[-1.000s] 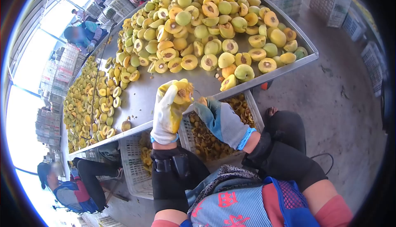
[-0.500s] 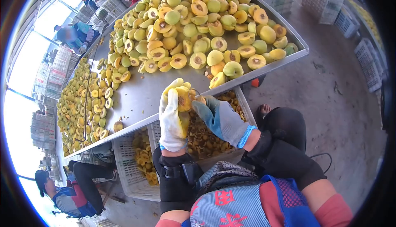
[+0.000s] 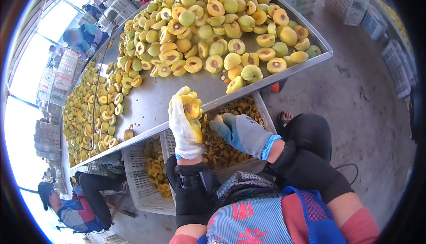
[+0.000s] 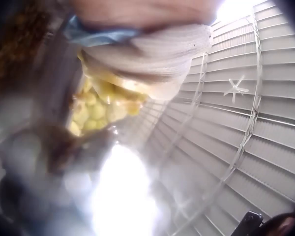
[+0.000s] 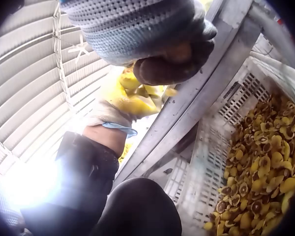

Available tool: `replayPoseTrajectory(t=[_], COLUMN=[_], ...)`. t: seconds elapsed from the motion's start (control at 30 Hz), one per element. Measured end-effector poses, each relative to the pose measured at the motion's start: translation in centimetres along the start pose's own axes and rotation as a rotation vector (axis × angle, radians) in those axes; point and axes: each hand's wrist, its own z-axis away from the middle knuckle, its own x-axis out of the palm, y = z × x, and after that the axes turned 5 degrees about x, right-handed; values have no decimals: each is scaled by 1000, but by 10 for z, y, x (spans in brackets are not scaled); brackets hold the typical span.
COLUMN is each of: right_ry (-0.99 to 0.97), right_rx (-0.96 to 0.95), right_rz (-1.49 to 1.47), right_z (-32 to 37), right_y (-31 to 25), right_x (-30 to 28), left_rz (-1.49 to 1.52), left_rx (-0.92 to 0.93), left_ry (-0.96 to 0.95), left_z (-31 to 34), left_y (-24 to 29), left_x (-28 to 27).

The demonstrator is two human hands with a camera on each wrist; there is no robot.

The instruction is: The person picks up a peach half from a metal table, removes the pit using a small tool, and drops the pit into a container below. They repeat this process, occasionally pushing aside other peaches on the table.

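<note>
My left hand [image 3: 185,131], in a white glove stained yellow, is raised at the table's near edge and holds cut yellow peach halves [image 3: 191,106], a brown hollow facing right. Just right of it is my right hand [image 3: 244,133] in a grey-and-blue glove, its fingers curled round a small pitting tool [image 3: 218,118]. Only a tan bit of that tool shows; its wire loop is hidden now. In the right wrist view the curled glove [image 5: 142,29] overlaps the peach and the left glove. The left wrist view is blurred, with the left cuff [image 4: 142,54] at the top.
A metal table [image 3: 155,97] with a raised rim bears a big heap of peach halves [image 3: 204,31]. Below its edge, white crates hold peach scraps [image 5: 260,167] and peach halves [image 3: 155,168]. Other people sit or stand around it; stacked crates [image 3: 346,0] line the floor.
The right hand has drawn slightly down and away from the peach, where the tool's wire was at the fruit before. The left hand still holds the peach. The head view has shifted slightly.
</note>
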Motion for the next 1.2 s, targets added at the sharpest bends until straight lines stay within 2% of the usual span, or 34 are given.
replayPoseTrajectory(t=[0.03, 0.13, 0.2, 0.27, 0.33, 0.37, 0.4, 0.47, 0.57, 0.67, 0.7, 0.77, 0.8, 0.9, 1.07, 1.2], right_ry=[21, -7, -49, -96, -69, -58, -143, -314, -423, -388, -322, -188, -223, -320, -516, -397], right_rx=[4, -115, -23, 66, 28, 9, 101, 286, 343, 248, 210, 136, 195, 373, 608, 450], right_rz=[-17, -392, -515, -581, -588, -592, -611, -646, -689, -724, -735, -754, -739, -738, -954, -798], right_z=[1, -6, -5, -6, -9, -10, -7, 2, 3, 4, 4, 4, 5, 8, 3, 5], right_y=[1, 3, -3, -1, 6, 7, -2, -26, -27, -22, -20, -18, -21, -28, -20, -33], right_x=[1, 17, 23, 26, 32, 34, 26, 2, -1, 3, 8, 19, 18, 14, 8, 1], left_rz=[18, -360, -462, 81, 390, 426, 461, 375, 318, 305, 302, -122, -334, 180, 341, 544], left_rx=[15, 288, 359, 58, -121, -147, -174, -103, -56, -58, -63, 176, 294, 37, -38, -167], left_ry=[32, -21, -53, -6, 23, 28, 33, 43, 79, 121, 136, 70, 33, 107, 60, 20], left_z=[0, 2, 4, 11, 12, 12, 12, 14, 15, 17, 18, 19, 20, 15, 14, 18], left_y=[-1, -11, -8, 5, 10, 10, 10, 8, 9, 9, 7, -2, -5, -4, 7, 20], left_x=[-1, 1, 5, 14, 18, 18, 17, 18, 20, 22, 22, 18, 17, 18, 18, 11])
